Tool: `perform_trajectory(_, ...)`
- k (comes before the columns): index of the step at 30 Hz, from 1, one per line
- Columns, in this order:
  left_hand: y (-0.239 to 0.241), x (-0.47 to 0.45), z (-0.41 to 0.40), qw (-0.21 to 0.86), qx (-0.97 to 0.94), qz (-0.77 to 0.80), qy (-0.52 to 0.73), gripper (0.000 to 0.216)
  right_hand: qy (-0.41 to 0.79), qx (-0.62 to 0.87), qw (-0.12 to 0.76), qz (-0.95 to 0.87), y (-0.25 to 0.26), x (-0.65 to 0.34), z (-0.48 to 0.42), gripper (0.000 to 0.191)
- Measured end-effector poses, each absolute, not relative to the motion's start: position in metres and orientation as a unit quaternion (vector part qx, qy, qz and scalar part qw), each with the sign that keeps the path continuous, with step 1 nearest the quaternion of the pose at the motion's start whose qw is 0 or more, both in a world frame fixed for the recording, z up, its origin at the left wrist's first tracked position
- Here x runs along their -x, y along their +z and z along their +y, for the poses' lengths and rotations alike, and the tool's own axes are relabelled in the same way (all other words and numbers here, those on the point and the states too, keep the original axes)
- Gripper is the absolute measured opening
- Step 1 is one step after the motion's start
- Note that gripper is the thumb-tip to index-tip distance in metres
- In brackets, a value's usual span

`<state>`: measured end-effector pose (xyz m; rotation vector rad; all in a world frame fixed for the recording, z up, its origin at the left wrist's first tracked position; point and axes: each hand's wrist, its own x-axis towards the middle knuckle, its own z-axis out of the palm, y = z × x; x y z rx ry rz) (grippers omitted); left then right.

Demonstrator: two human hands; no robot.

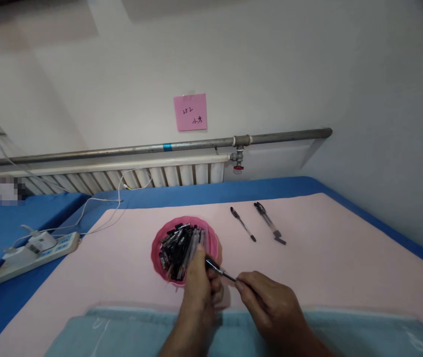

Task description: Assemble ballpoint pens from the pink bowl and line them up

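My left hand point(200, 285) is closed around a pen barrel point(212, 264), whose dark end points towards my right hand. A thin dark ink refill point(229, 276) runs from that end to my right hand point(271, 302), where thumb and finger pinch it. How far the refill sits inside the barrel is hidden. Just behind my left hand stands a pink scalloped bowl point(154, 250), filled with loose black pen parts point(176, 243) and clear tubes. Farther back on the right lie a black-capped pen point(243, 224) and a small group of clear-barrelled pens point(268, 218).
A pale pink sheet point(122, 267) covers the blue table point(196, 193). To the left is a power strip point(40, 258) with plugs and white cables. Light blue cloth point(130, 329) lies along the front. Behind are a radiator point(185, 174) and pipe point(133, 149).
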<state>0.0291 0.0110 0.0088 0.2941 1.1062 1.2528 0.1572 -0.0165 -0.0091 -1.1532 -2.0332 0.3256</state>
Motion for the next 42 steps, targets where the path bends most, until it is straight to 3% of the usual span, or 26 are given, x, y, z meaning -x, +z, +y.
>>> perform_trajectory(5, 0.012, -0.022, 0.014, 0.692, -0.125, 0.450, 0.550, 0.051, 0.185, 0.418, 0.390, -0.799, 0.003, -0.148, -0.031, 0.019)
perform_trajectory(10, 0.009, -0.014, 0.017, 0.688, -0.114, 0.421, 0.580, 0.049, 0.170, 0.482, 0.427, -0.746, 0.008, -0.155, -0.025, 0.020)
perform_trajectory(42, 0.008, -0.023, 0.014, 0.673, -0.159, 0.414, 0.592, 0.046, 0.147, 0.524, 0.329, -0.772, 0.004, -0.165, -0.016, 0.022)
